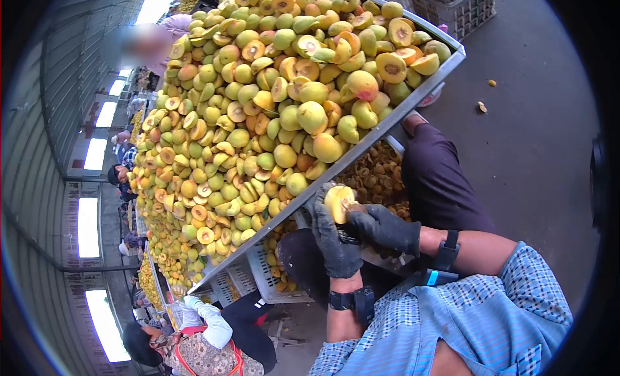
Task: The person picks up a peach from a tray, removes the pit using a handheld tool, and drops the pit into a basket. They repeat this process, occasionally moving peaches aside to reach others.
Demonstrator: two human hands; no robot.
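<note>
My left hand [332, 237], in a dark work glove, is closed around a cut yellow peach [337, 204], its pale flesh facing up. My right hand [389, 229], gloved alike, is pressed against the right side of that peach with the fingers bent together. Whatever those fingers grip is hidden. Both hands are above my lap, just outside the metal rim [358, 150] of a large table. On it a big heap of whole and halved yellow-green peaches [239, 137] is piled.
Beneath the rim are brown peach pits or scraps [374, 176] and a white plastic crate [274, 289] holding fruit. A co-worker [200, 337] in a patterned top sits at lower left. Stacked crates [462, 14] stand behind the table; scraps [482, 106] lie on the floor.
</note>
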